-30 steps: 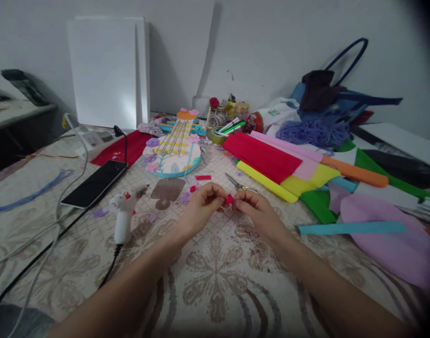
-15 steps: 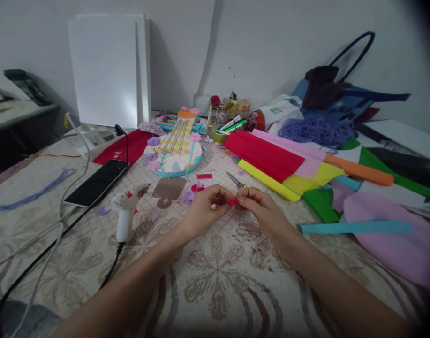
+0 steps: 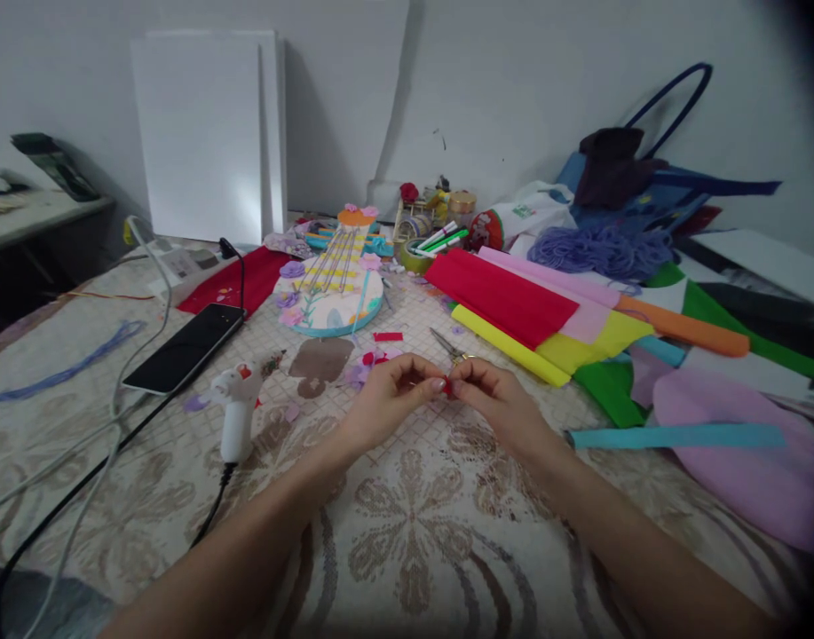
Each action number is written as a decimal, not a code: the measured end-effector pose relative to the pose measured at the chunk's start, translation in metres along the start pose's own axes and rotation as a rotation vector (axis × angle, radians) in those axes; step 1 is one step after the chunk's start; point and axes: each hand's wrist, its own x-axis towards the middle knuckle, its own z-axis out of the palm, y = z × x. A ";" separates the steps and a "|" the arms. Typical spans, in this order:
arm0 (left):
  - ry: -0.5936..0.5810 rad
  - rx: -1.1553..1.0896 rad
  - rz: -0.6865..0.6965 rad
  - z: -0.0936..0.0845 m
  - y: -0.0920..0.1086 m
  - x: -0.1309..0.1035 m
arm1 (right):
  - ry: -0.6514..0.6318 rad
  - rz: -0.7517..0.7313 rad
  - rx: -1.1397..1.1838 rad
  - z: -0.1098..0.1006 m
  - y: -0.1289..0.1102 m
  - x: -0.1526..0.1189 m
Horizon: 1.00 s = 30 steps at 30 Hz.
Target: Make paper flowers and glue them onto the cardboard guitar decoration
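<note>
Between my fingertips is a small piece of red crepe paper, mostly hidden by them. My left hand pinches it from one side, and my right hand pinches it from the other. Scissors lie just beyond my right fingers, their handles partly covered. A red paper strip rests on the tablecloth past my left hand. Beside that hand sit purple and red paper petals. Farther back lies a decorated guitar-shaped craft with paper flowers and strings.
A white glue gun stands on the left, near a phone and loose cables. Red crepe paper, a yellow roll and a blue roll lie to the right. Purple yarn and white boards are at the back.
My left thumb has moved up and right over the red paper, so less of it shows. Both hands stay together in nearly the same place.
</note>
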 end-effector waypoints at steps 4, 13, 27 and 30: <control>0.038 -0.087 -0.091 -0.001 0.000 0.000 | 0.021 -0.050 -0.123 0.001 -0.004 -0.001; 0.026 0.024 -0.071 0.000 -0.002 0.000 | -0.028 -0.017 -0.173 -0.003 -0.005 0.000; -0.139 0.221 0.123 -0.002 -0.001 -0.002 | -0.027 -0.008 -0.123 -0.006 -0.001 0.001; -0.139 0.283 0.135 -0.001 -0.001 -0.003 | -0.032 -0.012 -0.118 -0.005 -0.001 0.000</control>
